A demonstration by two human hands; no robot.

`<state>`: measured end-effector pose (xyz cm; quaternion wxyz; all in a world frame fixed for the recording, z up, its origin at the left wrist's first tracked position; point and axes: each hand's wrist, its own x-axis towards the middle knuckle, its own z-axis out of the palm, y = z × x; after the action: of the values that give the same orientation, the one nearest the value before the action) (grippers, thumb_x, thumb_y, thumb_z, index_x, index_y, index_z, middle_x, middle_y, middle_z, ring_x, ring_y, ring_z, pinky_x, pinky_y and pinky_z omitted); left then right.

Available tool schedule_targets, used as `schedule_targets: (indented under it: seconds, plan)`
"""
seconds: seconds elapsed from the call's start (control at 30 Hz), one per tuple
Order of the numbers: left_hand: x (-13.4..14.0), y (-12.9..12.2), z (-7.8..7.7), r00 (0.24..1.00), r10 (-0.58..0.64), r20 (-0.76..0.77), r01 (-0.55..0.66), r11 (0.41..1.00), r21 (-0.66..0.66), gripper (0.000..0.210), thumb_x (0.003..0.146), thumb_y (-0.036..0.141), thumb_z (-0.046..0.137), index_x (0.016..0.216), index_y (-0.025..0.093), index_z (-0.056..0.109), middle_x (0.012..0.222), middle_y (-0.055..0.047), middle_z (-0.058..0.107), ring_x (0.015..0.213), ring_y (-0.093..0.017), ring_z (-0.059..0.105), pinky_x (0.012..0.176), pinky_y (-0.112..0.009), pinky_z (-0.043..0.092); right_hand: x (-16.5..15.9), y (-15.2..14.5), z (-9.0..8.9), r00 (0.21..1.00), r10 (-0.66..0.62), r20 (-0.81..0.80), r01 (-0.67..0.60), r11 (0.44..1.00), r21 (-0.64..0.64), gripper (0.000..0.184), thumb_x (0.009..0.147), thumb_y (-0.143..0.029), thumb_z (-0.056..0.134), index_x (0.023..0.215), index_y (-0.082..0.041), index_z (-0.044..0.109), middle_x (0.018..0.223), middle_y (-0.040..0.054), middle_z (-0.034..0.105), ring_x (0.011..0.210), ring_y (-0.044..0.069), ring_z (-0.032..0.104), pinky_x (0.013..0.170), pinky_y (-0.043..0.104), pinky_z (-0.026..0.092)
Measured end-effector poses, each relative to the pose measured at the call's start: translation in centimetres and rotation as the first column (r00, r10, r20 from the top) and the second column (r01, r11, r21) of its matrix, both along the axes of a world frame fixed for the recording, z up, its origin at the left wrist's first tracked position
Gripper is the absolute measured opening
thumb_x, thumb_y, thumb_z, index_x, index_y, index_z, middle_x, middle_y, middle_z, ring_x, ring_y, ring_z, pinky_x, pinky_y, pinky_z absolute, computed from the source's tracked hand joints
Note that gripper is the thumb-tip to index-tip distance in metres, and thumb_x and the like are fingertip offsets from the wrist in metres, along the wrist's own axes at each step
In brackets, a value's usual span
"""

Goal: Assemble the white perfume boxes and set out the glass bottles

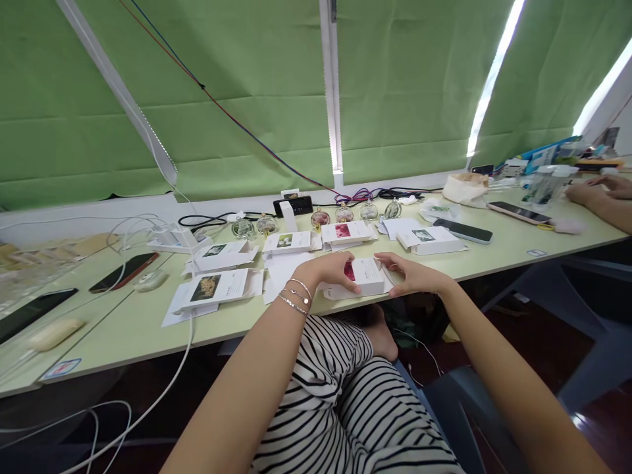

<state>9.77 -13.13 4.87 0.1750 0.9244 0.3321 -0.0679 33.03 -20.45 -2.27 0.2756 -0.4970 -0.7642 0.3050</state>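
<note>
A small white box (368,275) with a dark pink flower picture lies flat at the table's near edge, in front of me. My left hand (332,270) grips its left part, thumb on the near side and fingers over the top. My right hand (409,273) curls round the right end, thumb and fingertips at the flap there. Behind it are several similar flower-print boxes, among them one with a pink picture (345,232), one with a white flower (289,241) and one with a yellowish flower (222,286). Several round glass bottles (320,218) stand farther back.
Phones lie at the left (123,272) and right (463,230); another phone (292,207) leans upright at the back. A white cable (190,329) hangs over the front edge. A cloth pouch (465,189) sits back right, and another person's hands (592,191) rest far right.
</note>
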Motion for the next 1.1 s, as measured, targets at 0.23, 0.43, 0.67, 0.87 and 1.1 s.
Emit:
schedule_targets:
  seconds: [0.23,0.43,0.67,0.87,1.1]
  plan:
    - [0.1,0.0,0.1,1.0,-0.014,-0.007,0.015,1.0,0.018,0.074,0.053,0.06,0.067,0.111,0.021,0.047,0.109,-0.006,0.058,0.092,-0.024,0.055,0.074,-0.03,0.041,-1.2,0.5,-1.0,0.951,-0.023,-0.309,0.047,0.996,0.072,0.079,0.058,-0.04,0.077,0.127,-0.025,0.042,0.136,0.0086,0.04,0.128,0.026,0.035,0.106,0.044,0.032]
    - [0.1,-0.2,0.3,1.0,-0.021,-0.003,0.021,1.0,0.015,0.072,0.053,0.058,0.067,0.111,0.021,0.047,0.109,-0.005,0.058,0.093,-0.024,0.055,0.075,-0.029,0.041,-1.7,0.6,-1.0,0.953,-0.063,-0.296,0.075,0.997,0.03,0.084,0.056,-0.04,0.077,0.129,-0.024,0.038,0.136,0.0107,0.037,0.119,0.025,0.044,0.104,0.044,0.035]
    - [0.1,-0.2,0.3,1.0,-0.016,-0.007,0.016,1.0,0.013,0.074,0.053,0.058,0.068,0.113,0.022,0.046,0.114,-0.006,0.057,0.098,-0.025,0.054,0.079,-0.03,0.04,-1.7,0.5,-0.9,0.959,-0.083,-0.27,0.108,0.991,0.08,0.081,0.056,-0.043,0.076,0.126,-0.025,0.039,0.126,0.0102,0.042,0.101,0.021,0.05,0.093,0.043,0.044]
    - [0.2,-0.3,0.3,0.999,-0.03,-0.018,0.03,0.999,0.017,0.073,0.053,0.059,0.068,0.112,0.021,0.048,0.109,-0.006,0.058,0.093,-0.025,0.055,0.074,-0.03,0.041,-1.4,0.3,-0.7,0.942,-0.032,-0.334,0.053,0.997,0.054,0.065,0.06,-0.044,0.073,0.115,-0.022,0.046,0.116,0.0081,0.049,0.101,0.021,0.052,0.093,0.042,0.043]
    - [0.2,-0.4,0.3,1.0,-0.022,-0.004,0.022,1.0,0.004,0.076,0.054,0.057,0.069,0.117,0.021,0.046,0.116,-0.005,0.056,0.099,-0.024,0.053,0.08,-0.03,0.04,-1.3,0.7,-1.2,0.917,-0.016,-0.398,0.049,0.996,0.073,0.042,0.076,-0.041,0.057,0.112,-0.021,0.044,0.116,0.0094,0.049,0.099,0.018,0.055,0.089,0.041,0.046]
